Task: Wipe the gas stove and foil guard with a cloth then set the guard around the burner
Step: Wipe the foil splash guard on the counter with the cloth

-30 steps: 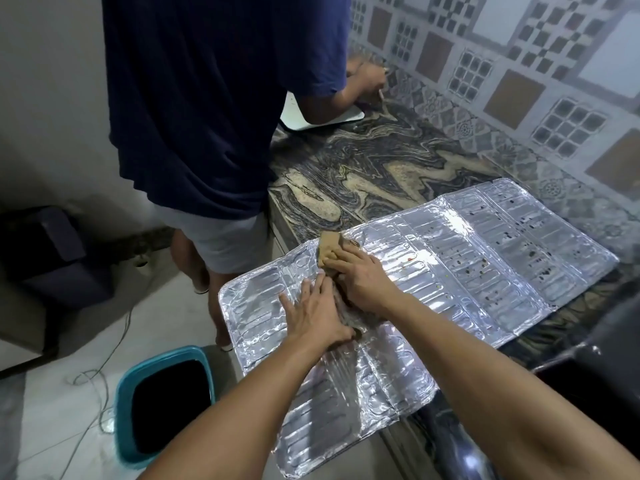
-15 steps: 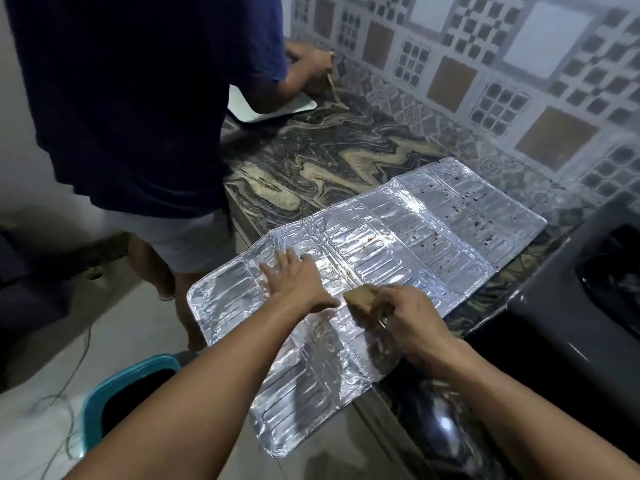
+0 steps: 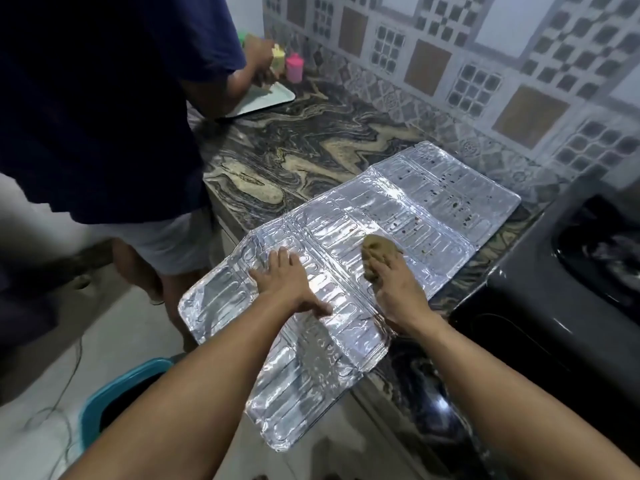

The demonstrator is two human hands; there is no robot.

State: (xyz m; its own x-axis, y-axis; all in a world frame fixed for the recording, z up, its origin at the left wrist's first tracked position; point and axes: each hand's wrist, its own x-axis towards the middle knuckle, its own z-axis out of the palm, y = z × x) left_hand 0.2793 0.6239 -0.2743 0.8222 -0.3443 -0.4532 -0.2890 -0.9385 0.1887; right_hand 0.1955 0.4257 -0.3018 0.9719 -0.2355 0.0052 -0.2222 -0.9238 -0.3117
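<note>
Now the foil guard lies unfolded flat on the marbled surface, beside the stove. Left hand presses it, fingers spread; right hand grips a brown cloth against it.

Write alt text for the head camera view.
A left hand presses a foil guard flat on a marbled counter while the right hand rubs it with a brown cloth. Another person stands alongside.

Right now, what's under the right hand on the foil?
A brownish cloth sticks out beyond the right hand, pressed on the foil guard. The cloth's near part and the foil beneath it are covered.
</note>
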